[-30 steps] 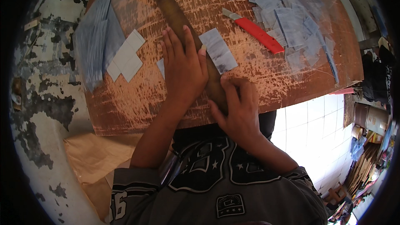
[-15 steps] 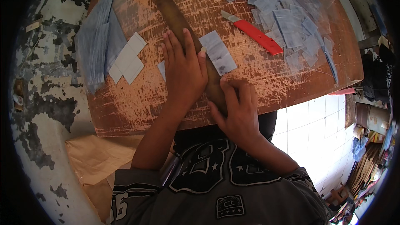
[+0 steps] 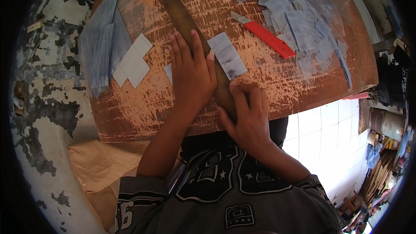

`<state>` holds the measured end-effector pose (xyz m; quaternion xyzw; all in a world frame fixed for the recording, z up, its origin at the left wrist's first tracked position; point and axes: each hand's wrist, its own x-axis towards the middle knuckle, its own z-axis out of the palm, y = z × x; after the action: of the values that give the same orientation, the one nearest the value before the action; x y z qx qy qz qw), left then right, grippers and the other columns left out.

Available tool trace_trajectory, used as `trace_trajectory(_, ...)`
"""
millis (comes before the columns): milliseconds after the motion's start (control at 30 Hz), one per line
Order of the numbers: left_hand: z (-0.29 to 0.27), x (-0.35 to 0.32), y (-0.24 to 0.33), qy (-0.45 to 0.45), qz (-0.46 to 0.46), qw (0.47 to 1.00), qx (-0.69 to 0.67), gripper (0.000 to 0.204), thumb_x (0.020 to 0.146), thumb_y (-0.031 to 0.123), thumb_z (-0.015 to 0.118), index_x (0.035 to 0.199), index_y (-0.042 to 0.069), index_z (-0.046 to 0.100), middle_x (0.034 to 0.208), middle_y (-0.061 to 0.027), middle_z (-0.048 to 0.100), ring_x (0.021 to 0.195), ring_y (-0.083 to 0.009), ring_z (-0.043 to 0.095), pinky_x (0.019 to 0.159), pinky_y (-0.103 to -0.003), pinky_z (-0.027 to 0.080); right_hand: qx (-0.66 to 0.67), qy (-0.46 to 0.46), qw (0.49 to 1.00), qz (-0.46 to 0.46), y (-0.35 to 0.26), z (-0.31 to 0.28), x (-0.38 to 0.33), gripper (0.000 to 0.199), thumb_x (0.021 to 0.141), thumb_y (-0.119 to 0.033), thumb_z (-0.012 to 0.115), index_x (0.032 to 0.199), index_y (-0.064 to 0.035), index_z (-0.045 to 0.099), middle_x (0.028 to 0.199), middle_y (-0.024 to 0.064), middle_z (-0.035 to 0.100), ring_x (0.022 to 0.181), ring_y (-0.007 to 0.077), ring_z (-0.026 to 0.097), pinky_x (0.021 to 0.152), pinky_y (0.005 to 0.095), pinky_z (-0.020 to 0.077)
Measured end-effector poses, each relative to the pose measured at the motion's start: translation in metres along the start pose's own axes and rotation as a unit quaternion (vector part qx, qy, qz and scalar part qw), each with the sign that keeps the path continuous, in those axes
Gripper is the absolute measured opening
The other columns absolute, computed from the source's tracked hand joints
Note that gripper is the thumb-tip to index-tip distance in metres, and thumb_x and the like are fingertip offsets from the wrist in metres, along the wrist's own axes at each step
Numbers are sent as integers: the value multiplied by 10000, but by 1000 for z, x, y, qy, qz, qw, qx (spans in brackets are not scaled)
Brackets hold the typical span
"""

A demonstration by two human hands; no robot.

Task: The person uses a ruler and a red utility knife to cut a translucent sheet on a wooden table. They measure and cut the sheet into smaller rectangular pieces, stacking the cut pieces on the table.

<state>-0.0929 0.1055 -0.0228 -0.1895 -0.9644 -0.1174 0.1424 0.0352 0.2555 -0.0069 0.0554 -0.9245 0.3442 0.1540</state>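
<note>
Left hand point(image 3: 193, 74) flat, fingers extended on dark bar point(image 3: 180, 15), lying eleven-to-five o'clock; right hand point(image 3: 252, 115) pinches its five-o'clock end; judged partway: loose pieces point(image 3: 299, 24) heaped towards two; long strips point(image 3: 100, 47) remain at ten.

A wall point(image 3: 47, 117) with flaking white paint and dark grey patches rises on the left, beside a table point(image 3: 130, 119) whose reddish-brown top is heavily scratched. To the right, a white tiled floor point(image 3: 320, 141) glares with light, clutter point(image 3: 376, 186) piled beyond it.
</note>
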Motion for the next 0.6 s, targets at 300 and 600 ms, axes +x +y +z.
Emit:
trace_trajectory(300, 2, 0, -2, 7, 6, 1000, 0, 685, 1164, 312, 460, 1685, -103, 303, 1677, -490, 259, 1629, -612, 204, 1341, -643, 197, -1, 2, 1000, -4, 0, 0, 0, 624, 913, -231, 826, 1422, 70, 625, 1244, 199, 574, 1100, 371, 578, 924, 494, 484)
trace_trajectory(600, 1, 1, 0, 5, 2, 1000, 1, 689, 1163, 314, 461, 1684, -108, 301, 1672, -492, 266, 1630, -610, 200, 1346, -641, 183, -2, -1, 1000, 0, 1, 1, 0, 614, 925, -242, 816, 1420, 68, 628, 1253, 194, 571, 1100, 364, 577, 918, 490, 480)
